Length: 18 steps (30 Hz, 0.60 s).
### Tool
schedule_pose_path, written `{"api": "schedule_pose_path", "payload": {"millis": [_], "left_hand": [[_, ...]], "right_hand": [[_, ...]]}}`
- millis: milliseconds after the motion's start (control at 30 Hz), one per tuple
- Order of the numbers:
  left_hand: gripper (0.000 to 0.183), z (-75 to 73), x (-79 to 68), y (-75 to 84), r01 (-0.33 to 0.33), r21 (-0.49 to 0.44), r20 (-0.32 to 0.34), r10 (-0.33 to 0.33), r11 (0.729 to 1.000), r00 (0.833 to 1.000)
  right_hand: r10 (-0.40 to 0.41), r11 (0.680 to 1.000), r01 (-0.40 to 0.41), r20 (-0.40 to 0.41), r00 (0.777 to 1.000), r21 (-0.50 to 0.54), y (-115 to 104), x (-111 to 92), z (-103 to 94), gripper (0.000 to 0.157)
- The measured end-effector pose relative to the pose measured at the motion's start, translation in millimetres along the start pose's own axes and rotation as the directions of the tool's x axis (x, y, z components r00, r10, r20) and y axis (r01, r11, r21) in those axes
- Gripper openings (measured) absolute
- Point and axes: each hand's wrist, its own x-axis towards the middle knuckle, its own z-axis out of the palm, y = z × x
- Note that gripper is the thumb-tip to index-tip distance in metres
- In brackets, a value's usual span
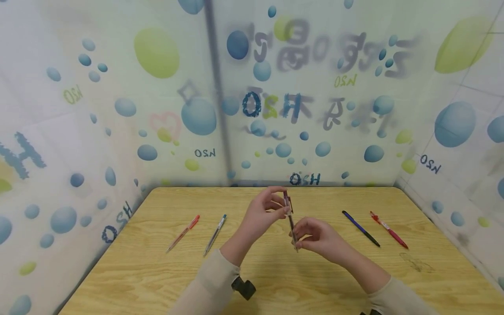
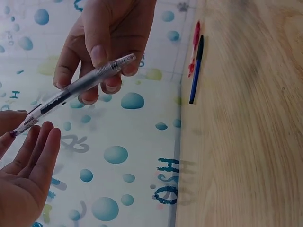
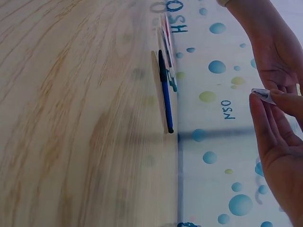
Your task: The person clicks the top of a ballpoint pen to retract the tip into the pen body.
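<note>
Both hands hold a clear-barrelled click pen [image 1: 291, 221] with a dark purple top and clip, raised above the table and steeply tilted. My left hand [image 1: 260, 216] grips its upper end, the index finger at the top and the thumb lower on the side. Around the lower end, near the tip, the thumb and fingers of my right hand [image 1: 320, 240] pinch the barrel. In the left wrist view the pen [image 2: 71, 92] spans the gap between both hands. Only the clear tip [image 3: 261, 94] shows in the right wrist view; fingers hide the remainder.
On the wooden table [image 1: 267, 280] a red pen [image 1: 184, 232] and a clear pen with a blue top [image 1: 215, 234] lie at left. A blue pen with black ends [image 1: 361, 228] and a red-and-white pen [image 1: 389, 229] lie at right. Patterned curtains [image 1: 323, 109] surround the table.
</note>
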Motion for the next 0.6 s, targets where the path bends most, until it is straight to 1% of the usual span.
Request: {"api": "schedule_pose_path", "payload": {"millis": [133,233,333,467,600], "left_hand": [[0.049,-5.8,-4.0,-2.7,0.010,0.059,0.054,-0.013,0.998,0.998],[0.051,-10.2,-6.3,-2.4,0.002,0.115,0.083,-0.012,0.993,0.996],[0.049,-15.4,-8.9,-2.6,-0.007,0.169,0.104,-0.011,0.986,0.994],[0.045,-23.7,-12.7,-7.0,-0.014,0.234,0.124,-0.015,0.972,0.992],[0.041,-33.5,-17.0,-14.4,0.003,0.287,0.132,-0.042,0.958,0.990]], "right_hand": [[0.040,0.999,-0.039,0.021,0.999,-0.034,0,-3,-5.5,0.023],[0.052,0.997,-0.050,0.028,0.998,-0.060,1,-6,-10.2,0.023],[0.060,0.995,-0.058,0.029,0.998,-0.078,1,-8,-15.2,0.025],[0.076,0.992,-0.075,0.009,0.997,-0.104,2,-13,-22.6,0.027],[0.111,0.984,-0.113,-0.022,0.994,-0.138,3,-19,-31.9,0.029]]}}
